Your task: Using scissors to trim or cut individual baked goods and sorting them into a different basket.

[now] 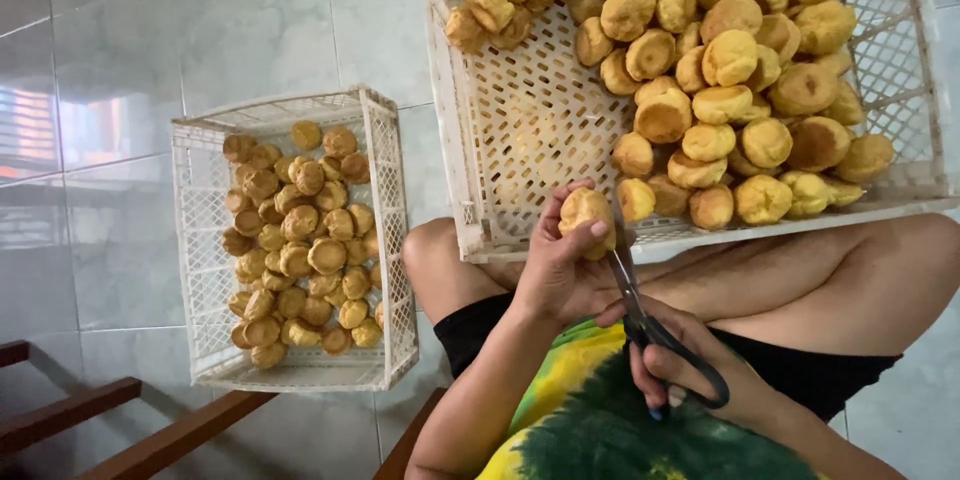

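My left hand (560, 270) holds a golden round puff pastry (588, 212) up in front of my lap. My right hand (690, 365) grips black-handled scissors (640, 305), whose blades point up and touch the right side of that pastry. Just behind them, a big white plastic crate (520, 120) rests tilted on my crossed legs, and many more puff pastries (720, 70) are piled in its right half.
A smaller white crate (385, 240) stands on the tiled floor (120, 90) to the left, filled with several darker, flatter pastries (300, 245). Dark wooden rails (150, 440) run along the lower left. My bare knees flank the big crate.
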